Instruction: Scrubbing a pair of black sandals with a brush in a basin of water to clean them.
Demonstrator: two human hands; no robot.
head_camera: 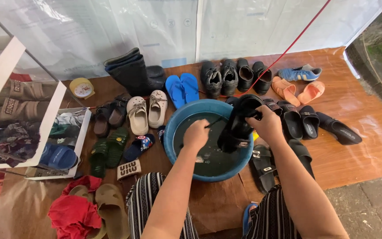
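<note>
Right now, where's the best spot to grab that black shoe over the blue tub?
Probably by the top rim of its opening, coming from the right, where the right hand already grips the black shoe. It hangs toe-down over the blue tub, so the opening faces up and gives fingers an edge. The left hand is in the dark water.

Both bare forearms are reaching forward and slightly inward from the bottom of the view, the left hand [196, 133] curling into a loose downturned fist while the right hand [268, 124] is closing its fingers in a firm grip, wrist bent.
</note>
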